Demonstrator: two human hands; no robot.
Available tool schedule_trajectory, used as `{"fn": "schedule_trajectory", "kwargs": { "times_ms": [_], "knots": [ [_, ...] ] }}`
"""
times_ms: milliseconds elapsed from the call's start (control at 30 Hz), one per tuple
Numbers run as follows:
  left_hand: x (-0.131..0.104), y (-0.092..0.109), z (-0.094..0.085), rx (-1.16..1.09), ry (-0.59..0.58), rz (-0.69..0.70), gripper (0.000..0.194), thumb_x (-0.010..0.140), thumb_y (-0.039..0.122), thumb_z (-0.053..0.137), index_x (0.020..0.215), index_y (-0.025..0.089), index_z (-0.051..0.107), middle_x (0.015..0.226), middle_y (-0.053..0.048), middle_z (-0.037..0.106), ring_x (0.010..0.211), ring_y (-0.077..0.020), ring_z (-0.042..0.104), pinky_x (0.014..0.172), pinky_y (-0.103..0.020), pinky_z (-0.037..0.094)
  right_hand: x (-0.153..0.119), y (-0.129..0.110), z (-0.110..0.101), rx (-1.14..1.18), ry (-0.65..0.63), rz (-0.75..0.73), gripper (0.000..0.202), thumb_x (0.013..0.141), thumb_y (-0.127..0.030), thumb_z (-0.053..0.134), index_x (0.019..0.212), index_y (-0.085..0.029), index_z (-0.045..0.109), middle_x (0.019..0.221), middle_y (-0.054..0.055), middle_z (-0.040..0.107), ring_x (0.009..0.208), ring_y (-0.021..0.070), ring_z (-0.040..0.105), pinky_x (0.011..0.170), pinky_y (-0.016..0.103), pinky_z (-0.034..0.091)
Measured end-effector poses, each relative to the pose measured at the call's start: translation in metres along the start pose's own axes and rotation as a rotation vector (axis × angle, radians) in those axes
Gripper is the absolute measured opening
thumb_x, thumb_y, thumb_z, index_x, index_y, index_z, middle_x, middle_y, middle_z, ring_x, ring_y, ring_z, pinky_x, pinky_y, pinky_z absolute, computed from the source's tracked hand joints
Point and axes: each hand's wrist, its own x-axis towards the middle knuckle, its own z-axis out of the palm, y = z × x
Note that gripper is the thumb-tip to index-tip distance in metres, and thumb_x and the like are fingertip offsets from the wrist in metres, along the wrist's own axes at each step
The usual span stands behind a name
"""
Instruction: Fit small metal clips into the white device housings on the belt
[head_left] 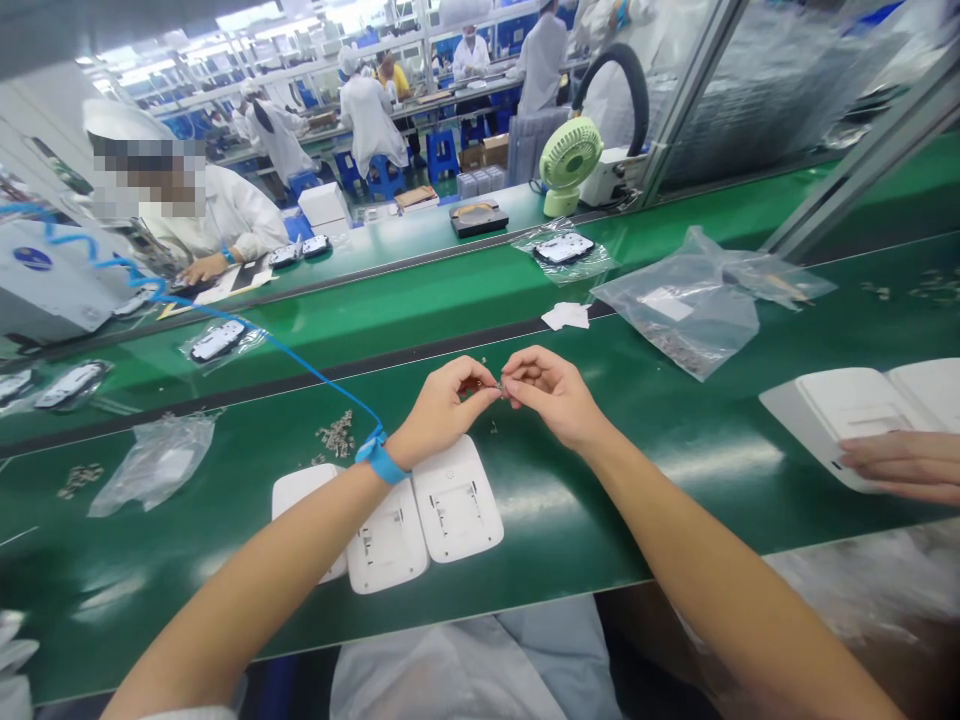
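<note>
My left hand [442, 410], with a blue wrist strap [382, 458], is closed in a pinch. Facing it, my right hand [555, 395] pinches too, and the fingertips of both meet around a small metal piece [501, 388], mostly hidden by the fingers. Just below lie white plastic housings with rectangular recesses: one housing [459, 500] by my left wrist, a second housing [388, 540] beside it, and a third housing [300, 490] partly under my forearm. A pile of small metal pieces [337, 435] sits left of the strap.
Clear bags [679, 300] [161, 460] lie on the green bench, with white paper pieces [567, 316] near the divider. Another person's hand [907, 465] touches white housings [855, 410] at right. Wrapped units [564, 250] rest on the conveyor; a green fan [571, 155] stands beyond. A blue coiled cord [300, 365] runs to my strap.
</note>
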Motion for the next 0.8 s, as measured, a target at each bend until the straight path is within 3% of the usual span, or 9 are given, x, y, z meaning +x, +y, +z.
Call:
{"fn": "schedule_trajectory", "kwargs": {
  "times_ms": [133,267,333,400,467,533,700,800],
  "knots": [
    [-0.001,0.004,0.002,0.178,0.049,0.106,0.005,0.086,0.018,0.063,0.082,0.02,0.062,0.08,0.0,0.062,0.075,-0.0127,0.055,0.067,-0.027,0.042,-0.003,-0.002,0.0,-0.352,0.05,-0.204,0.002,0.085,-0.024,0.063,0.087,-0.022,0.064,0.077,0.0,0.065,0.071,0.0149,0.062,0.064,0.029,0.051],
    [-0.002,0.002,0.004,0.283,0.123,0.169,0.009,0.083,0.011,0.059,0.083,0.02,0.061,0.081,0.001,0.062,0.074,-0.0125,0.055,0.069,-0.027,0.044,-0.007,-0.003,0.003,-0.678,0.097,-0.492,0.011,0.085,-0.015,0.058,0.085,-0.023,0.066,0.079,0.001,0.069,0.069,0.0152,0.062,0.066,0.031,0.052],
    [-0.002,0.0,0.004,0.321,0.144,0.183,0.013,0.082,0.009,0.058,0.087,0.019,0.062,0.081,0.001,0.062,0.074,-0.0123,0.056,0.068,-0.026,0.045,-0.008,-0.004,0.005,-0.647,0.083,-0.512,0.013,0.086,-0.014,0.059,0.091,-0.023,0.067,0.082,0.001,0.071,0.07,0.0151,0.063,0.066,0.03,0.053],
    [-0.003,0.0,0.004,0.355,0.136,0.198,0.016,0.081,0.007,0.058,0.091,0.019,0.064,0.083,0.001,0.063,0.074,-0.0123,0.057,0.069,-0.026,0.045,-0.009,-0.005,0.005,-0.523,0.016,-0.417,0.014,0.088,-0.016,0.06,0.098,-0.023,0.066,0.084,0.001,0.071,0.07,0.0147,0.065,0.064,0.029,0.054],
    [-0.004,0.0,0.004,0.385,0.114,0.213,0.015,0.081,0.007,0.059,0.089,0.018,0.065,0.082,0.0,0.063,0.075,-0.0125,0.057,0.07,-0.026,0.045,-0.01,-0.008,0.004,-0.425,-0.084,-0.311,0.013,0.09,-0.018,0.059,0.099,-0.023,0.066,0.087,0.001,0.072,0.07,0.0146,0.067,0.062,0.028,0.055],
    [-0.004,0.0,0.003,0.411,0.085,0.223,0.012,0.082,0.008,0.058,0.086,0.018,0.065,0.081,0.0,0.061,0.075,-0.013,0.056,0.07,-0.027,0.045,-0.009,-0.01,0.001,-0.452,-0.175,-0.299,0.013,0.093,-0.017,0.057,0.099,-0.023,0.067,0.09,0.002,0.072,0.072,0.0146,0.067,0.063,0.028,0.054],
    [-0.004,0.004,-0.005,0.457,-0.077,0.223,0.013,0.081,0.007,0.057,0.08,0.018,0.063,0.077,0.001,0.06,0.072,-0.0125,0.055,0.066,-0.026,0.043,-0.005,-0.009,-0.006,-0.883,-0.247,-0.681,0.017,0.097,-0.016,0.054,0.097,-0.022,0.069,0.094,0.006,0.072,0.083,0.0177,0.064,0.071,0.032,0.049],
    [-0.005,0.006,-0.009,0.47,-0.164,0.224,0.012,0.084,0.01,0.059,0.074,0.018,0.061,0.073,0.003,0.059,0.068,-0.0112,0.053,0.063,-0.025,0.042,-0.004,-0.007,-0.005,-1.018,-0.223,-0.765,0.019,0.098,-0.017,0.053,0.085,-0.021,0.066,0.089,0.006,0.069,0.078,0.0172,0.059,0.066,0.032,0.042]
  ]
}}
